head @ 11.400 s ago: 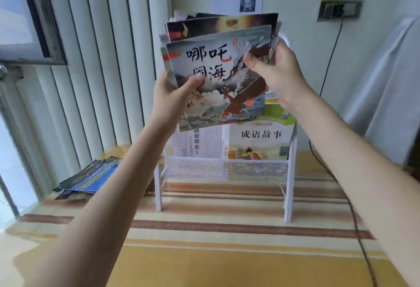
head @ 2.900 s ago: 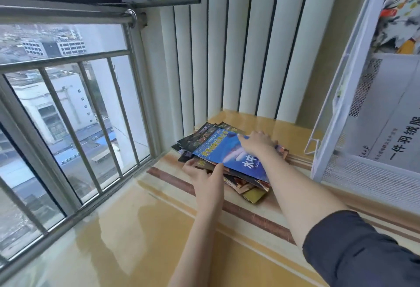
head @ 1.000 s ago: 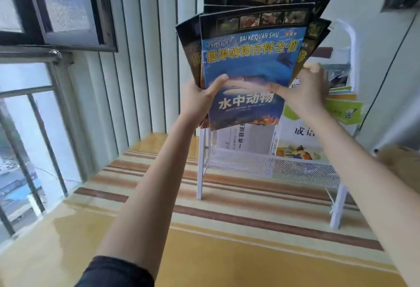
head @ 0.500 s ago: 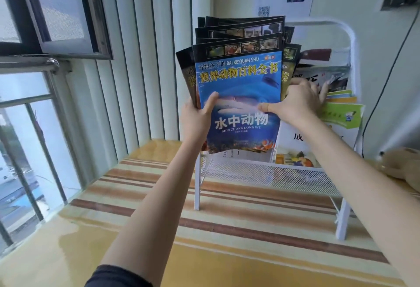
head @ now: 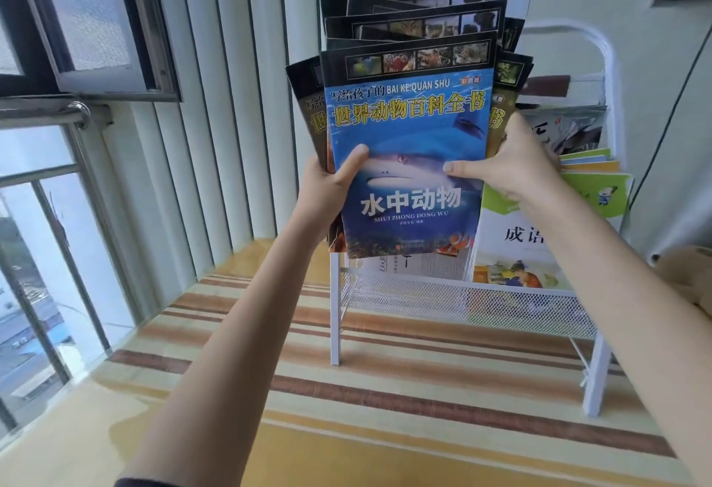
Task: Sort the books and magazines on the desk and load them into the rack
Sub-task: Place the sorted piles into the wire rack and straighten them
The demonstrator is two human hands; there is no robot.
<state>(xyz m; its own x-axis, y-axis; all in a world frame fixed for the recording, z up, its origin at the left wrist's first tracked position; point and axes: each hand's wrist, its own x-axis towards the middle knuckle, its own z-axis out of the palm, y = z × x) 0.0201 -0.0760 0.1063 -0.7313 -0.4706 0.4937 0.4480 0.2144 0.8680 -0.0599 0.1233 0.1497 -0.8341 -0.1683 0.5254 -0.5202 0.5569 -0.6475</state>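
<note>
Gripping a fanned stack of animal books upright at 12 o'clock above the white rack, left hand and right hand pinch its edges, thumbs across the blue cover; lowering it into a free slot looks next.

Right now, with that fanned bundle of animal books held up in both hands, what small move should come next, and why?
Probably square the fanned stack of animal books before lowering it. The left hand and right hand grip its sides, the covers are splayed unevenly, and the white rack below already holds upright books.
</note>
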